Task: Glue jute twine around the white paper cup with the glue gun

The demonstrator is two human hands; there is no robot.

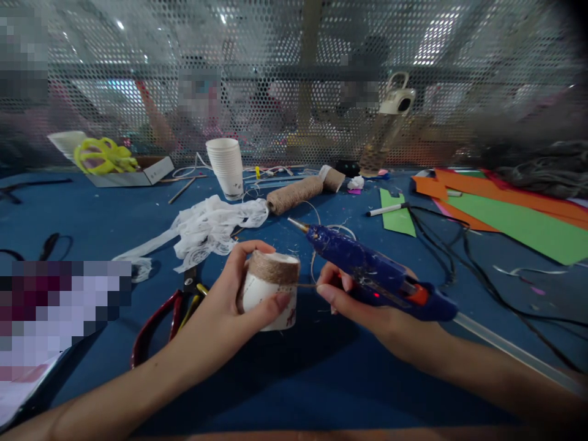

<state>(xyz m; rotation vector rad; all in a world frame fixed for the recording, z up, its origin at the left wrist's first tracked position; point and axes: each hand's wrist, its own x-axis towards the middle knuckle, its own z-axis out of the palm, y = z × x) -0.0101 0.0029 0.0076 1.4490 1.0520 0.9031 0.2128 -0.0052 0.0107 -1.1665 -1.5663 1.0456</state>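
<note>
My left hand [245, 294] is closed around a white paper cup [269, 298], thumb on its near side. Brown twine [274, 269] is wound in a band around the cup's upper part. A loose strand runs from that band to my right hand [353, 297], pinched between thumb and finger. The same hand holds a blue hot glue gun [367, 263], its nozzle pointing left above the cup and a clear glue stick [500, 340] sticking out of its back. Behind the cup lies a roll of twine [294, 195], its strand curving towards my right hand.
White lace [206, 229] and red-handled scissors [156, 324] lie to the left. Stacked paper cups [225, 165], a bottle [386, 128] and a box [133, 174] with yellow scissors stand by the perforated metal screen. Coloured paper [519, 220] and a black cord [482, 275] lie at right.
</note>
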